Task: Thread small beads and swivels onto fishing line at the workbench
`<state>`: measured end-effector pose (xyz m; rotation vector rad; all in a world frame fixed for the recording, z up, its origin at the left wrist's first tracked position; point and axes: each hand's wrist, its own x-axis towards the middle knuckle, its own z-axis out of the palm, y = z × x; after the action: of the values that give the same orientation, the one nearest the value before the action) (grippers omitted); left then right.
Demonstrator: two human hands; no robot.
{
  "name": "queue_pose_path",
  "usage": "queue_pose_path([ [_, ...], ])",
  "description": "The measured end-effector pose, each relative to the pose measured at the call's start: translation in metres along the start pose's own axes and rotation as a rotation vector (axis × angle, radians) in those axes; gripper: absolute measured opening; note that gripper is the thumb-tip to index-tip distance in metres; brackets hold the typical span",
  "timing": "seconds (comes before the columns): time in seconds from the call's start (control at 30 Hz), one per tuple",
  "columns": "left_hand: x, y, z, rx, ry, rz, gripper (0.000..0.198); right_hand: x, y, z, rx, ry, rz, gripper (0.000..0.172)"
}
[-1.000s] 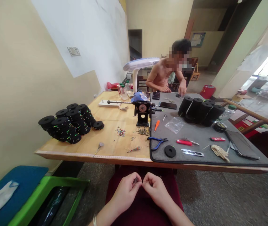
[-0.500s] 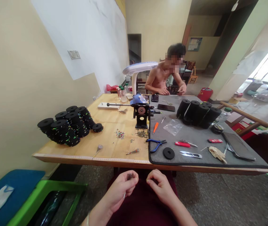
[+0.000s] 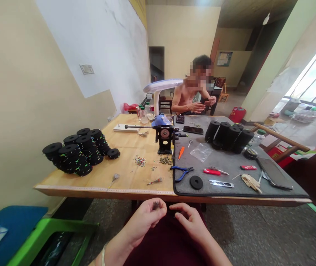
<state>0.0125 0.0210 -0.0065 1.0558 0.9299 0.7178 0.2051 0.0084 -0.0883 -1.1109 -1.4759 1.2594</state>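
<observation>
Below the table's front edge, my left hand (image 3: 151, 217) is closed on a small bundle of thin dark strands (image 3: 156, 205); its lower part is hidden in the fingers. Close by on the right is my right hand (image 3: 187, 220), its thumb and forefinger apart, with nothing visible between them. Nearest on the table lie a fanned bundle with a red band (image 3: 155, 181), another grey-tipped bundle (image 3: 115, 178), a black foam ring (image 3: 196, 182) and blue-handled pliers (image 3: 182, 173).
Black foam spools (image 3: 84, 147) with coloured bits stand left; more black spools (image 3: 224, 135) stand right on the grey mat (image 3: 185, 190). A black winding machine (image 3: 165, 138) and lamp (image 3: 160, 87) occupy the middle. Thread snips (image 3: 222, 183) lie right. A person (image 3: 192, 92) sits across.
My right thumb and forefinger have parted from a pinch. My left hand still holds the bundle, slightly turned. The view has tilted up a little, and the person opposite has raised a hand.
</observation>
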Motion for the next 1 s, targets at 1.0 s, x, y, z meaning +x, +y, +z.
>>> queue_pose_path([
  [1.0, 0.034, 0.016, -0.084, 1.092, 0.670, 0.529, 0.027, 0.011, -0.025, 0.042, 0.399, 0.247, 0.238, 0.045],
])
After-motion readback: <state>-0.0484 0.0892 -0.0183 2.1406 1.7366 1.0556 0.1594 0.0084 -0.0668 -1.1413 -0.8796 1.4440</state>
